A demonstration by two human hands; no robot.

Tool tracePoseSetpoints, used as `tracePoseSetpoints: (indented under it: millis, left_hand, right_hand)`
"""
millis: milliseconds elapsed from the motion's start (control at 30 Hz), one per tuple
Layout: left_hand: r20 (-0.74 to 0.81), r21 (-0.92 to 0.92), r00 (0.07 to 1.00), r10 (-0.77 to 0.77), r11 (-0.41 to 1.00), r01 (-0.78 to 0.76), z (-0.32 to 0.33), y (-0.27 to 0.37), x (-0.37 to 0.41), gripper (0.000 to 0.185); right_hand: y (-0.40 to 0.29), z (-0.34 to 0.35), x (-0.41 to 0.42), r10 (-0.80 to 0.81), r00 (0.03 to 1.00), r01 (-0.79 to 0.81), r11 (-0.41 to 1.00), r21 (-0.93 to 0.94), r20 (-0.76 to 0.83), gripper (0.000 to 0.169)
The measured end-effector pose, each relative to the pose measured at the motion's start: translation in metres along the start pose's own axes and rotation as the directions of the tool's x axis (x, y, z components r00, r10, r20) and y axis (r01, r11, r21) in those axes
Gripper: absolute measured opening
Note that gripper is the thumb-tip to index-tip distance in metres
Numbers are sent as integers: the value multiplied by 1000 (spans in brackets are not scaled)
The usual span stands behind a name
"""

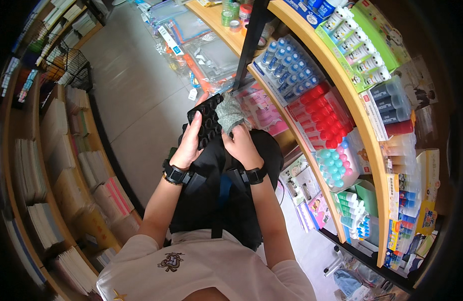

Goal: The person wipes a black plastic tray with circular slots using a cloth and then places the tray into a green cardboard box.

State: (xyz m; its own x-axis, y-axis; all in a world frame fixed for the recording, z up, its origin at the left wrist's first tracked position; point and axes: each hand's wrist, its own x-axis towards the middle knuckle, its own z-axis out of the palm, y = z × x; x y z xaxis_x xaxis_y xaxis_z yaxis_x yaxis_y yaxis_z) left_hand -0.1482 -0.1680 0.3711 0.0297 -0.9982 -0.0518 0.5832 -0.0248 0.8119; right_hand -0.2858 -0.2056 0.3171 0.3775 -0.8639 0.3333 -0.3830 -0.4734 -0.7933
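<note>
My left hand (190,145) grips a black holder with several round, glossy black caps or cups (207,119), tilted above my knees. It cannot be told whether these are bottles or part of the holder. In my right hand (243,145) a crumpled grey-green cloth (229,113) is bunched up. The cloth lies against the right side of the black holder, and part of it is hidden by my fingers. Both hands are close together over my dark trousers, and each wrist wears a black strap.
At right, a wooden shelf (338,225) carries clear blue-capped bottles (289,67), red-capped tubes (321,116) and teal and pink balls (335,165). Clear zip pouches (212,56) lie on the floor ahead. A bookcase (62,150) full of paper goods and a wire basket (71,62) stand left.
</note>
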Motion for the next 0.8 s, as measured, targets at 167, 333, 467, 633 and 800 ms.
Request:
tracePoseSetpoints:
  millis: [167,333,467,633,800]
  left_hand:
    - [-62,-135,998,4,991,-13,-14,18,-11,70]
    - [-64,-161,997,-31,987,21,-37,19,-15,73]
    - [-40,-272,998,-41,962,29,-35,16,-12,73]
    - [-20,-305,998,-65,951,56,-25,5,-5,72]
    - [-24,-226,997,-67,972,60,3,-12,5,64]
  right_hand:
    - [-8,11,7,22,996,-34,991,131,90,25]
    - [-25,21,18,-66,998,65,976,209,-3,30]
    - [-25,21,17,-75,994,92,964,251,-76,33]
    - [-12,4,10,-52,999,48,974,220,13,39]
    - [-7,-20,1,-83,995,81,996,43,51,41]
